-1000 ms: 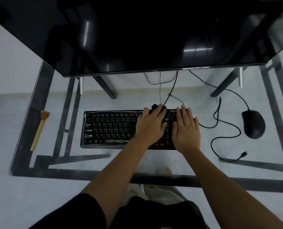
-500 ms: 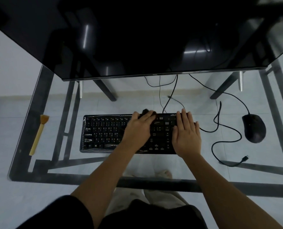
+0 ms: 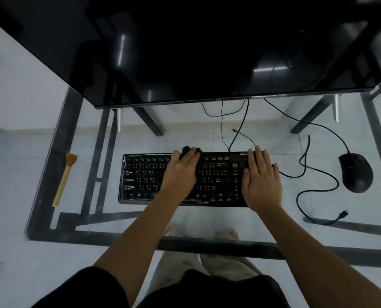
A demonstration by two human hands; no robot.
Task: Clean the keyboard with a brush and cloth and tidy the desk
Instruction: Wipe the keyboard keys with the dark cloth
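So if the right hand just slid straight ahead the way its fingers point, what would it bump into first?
Probably nothing at once: the right hand lies flat on the keyboard, fingers at its far edge. Beyond is bare glass desk, then likely the monitor's lower edge, though depth is unclear.

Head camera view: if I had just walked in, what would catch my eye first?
Probably the two hands on the black keyboard mid-desk: the left hand presses a dark cloth at its top edge, the right hand lies flat on its right end. A big dark monitor looms above; a wooden brush lies far left, a mouse far right.
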